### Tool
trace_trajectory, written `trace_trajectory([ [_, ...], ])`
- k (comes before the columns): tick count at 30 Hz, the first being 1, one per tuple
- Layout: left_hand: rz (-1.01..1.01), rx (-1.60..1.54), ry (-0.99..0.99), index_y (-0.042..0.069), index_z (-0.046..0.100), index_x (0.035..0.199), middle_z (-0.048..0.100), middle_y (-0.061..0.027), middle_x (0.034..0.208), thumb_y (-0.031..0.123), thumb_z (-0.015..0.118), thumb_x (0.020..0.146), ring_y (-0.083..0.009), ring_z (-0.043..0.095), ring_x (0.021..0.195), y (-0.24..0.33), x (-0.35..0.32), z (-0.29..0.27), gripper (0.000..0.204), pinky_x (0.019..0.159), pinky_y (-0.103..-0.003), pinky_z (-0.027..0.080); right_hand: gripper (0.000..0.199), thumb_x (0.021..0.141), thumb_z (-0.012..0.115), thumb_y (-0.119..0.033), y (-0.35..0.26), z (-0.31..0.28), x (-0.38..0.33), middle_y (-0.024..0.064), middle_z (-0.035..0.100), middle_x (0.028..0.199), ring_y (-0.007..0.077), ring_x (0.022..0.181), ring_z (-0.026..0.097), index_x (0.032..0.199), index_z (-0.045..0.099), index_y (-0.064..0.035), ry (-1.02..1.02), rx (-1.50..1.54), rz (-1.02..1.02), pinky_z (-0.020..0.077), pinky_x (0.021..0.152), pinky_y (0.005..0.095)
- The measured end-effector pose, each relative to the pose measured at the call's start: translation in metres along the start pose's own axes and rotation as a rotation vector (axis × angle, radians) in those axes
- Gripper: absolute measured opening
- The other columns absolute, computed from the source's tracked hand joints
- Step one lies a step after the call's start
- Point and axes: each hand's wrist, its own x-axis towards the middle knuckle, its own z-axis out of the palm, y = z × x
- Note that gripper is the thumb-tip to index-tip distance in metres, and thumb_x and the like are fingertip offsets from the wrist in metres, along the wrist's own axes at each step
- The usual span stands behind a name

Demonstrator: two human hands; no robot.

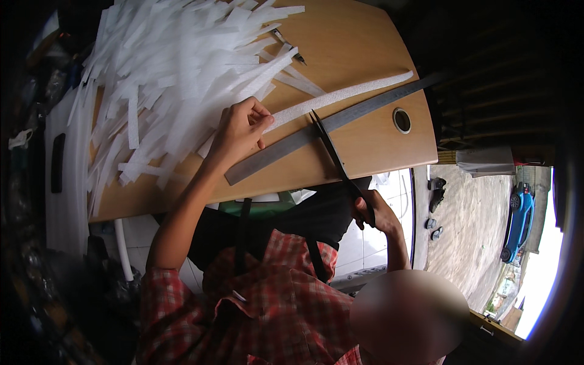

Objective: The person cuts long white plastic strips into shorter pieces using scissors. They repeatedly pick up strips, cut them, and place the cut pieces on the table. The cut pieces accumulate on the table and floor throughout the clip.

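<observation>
My left hand (243, 126) pinches a long white foam strip (340, 96) between thumb and fingers, near the strip's left part. The strip lies across the wooden table and runs out to the far right. In my right hand (378, 212), at the table's front edge, is a pair of black scissors (331, 149). Their blades reach over the tabletop, slightly apart, with the tips at the near side of the strip. Beneath the blades, a grey metal ruler (277, 153) lies slantwise, roughly along the strip.
A large heap of loose white foam strips (176, 67) covers the left of the wooden table (365, 36). Behind the held strip lies a utility knife (287, 45). A round, rimmed hole (402, 120) sits at the tabletop's right. Shoes (437, 193) and a blue car (519, 222) stand farther right.
</observation>
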Motion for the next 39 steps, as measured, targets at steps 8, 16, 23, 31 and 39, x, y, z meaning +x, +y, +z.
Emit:
trace_trajectory([
  [8,-0.099,-0.036,0.016,-0.004,0.057,0.095,0.063,-0.0085,0.079,0.006,0.062,0.095,-0.0091,0.057,0.049,-0.004,-0.038,-0.022,0.011,0.042,-0.022,0.039,0.088,0.080,0.044,-0.086,0.002,-0.003,-0.001,0.0035,0.054,0.051,0.0149,0.047,0.059,0.078,0.059,0.0000,0.008,0.009,0.007,0.0444,0.045,0.0283],
  [16,-0.086,-0.091,-0.008,-0.004,0.059,0.092,0.065,-0.0084,0.076,0.006,0.063,0.094,-0.0099,0.060,0.050,-0.011,-0.049,-0.025,0.011,0.042,-0.024,0.041,0.090,0.080,0.044,-0.086,-0.002,-0.006,0.001,0.0042,0.052,0.049,0.0152,0.045,0.058,0.085,0.059,0.0025,0.017,-0.015,0.013,0.0440,0.044,0.0282],
  [23,-0.161,-0.045,0.020,-0.003,0.060,0.092,0.065,-0.0070,0.076,0.005,0.063,0.094,-0.0091,0.059,0.051,-0.006,-0.062,-0.036,0.009,0.042,-0.023,0.042,0.091,0.083,0.048,-0.081,-0.005,-0.004,0.005,0.0044,0.052,0.050,0.0155,0.045,0.058,0.105,0.059,0.0067,0.021,0.020,-0.012,0.0450,0.044,0.0286],
  [31,-0.060,0.149,0.081,-0.004,0.064,0.090,0.065,-0.0059,0.080,0.004,0.069,0.090,-0.0090,0.056,0.055,-0.016,-0.066,-0.043,0.009,0.049,-0.025,0.044,0.077,0.084,0.052,-0.077,0.005,-0.004,0.007,0.0037,0.051,0.051,0.0138,0.045,0.056,0.088,0.056,0.0000,0.006,0.027,0.029,0.0406,0.042,0.0282],
  [39,0.075,0.386,0.065,-0.004,0.068,0.088,0.065,-0.0097,0.080,-0.001,0.071,0.084,-0.0141,0.064,0.069,-0.012,-0.069,-0.047,0.006,0.062,-0.027,0.050,0.082,0.084,0.052,-0.077,0.002,-0.004,0.007,0.0023,0.049,0.050,0.0138,0.043,0.054,0.100,0.059,0.0032,0.021,0.076,0.025,0.0413,0.042,0.0282],
])
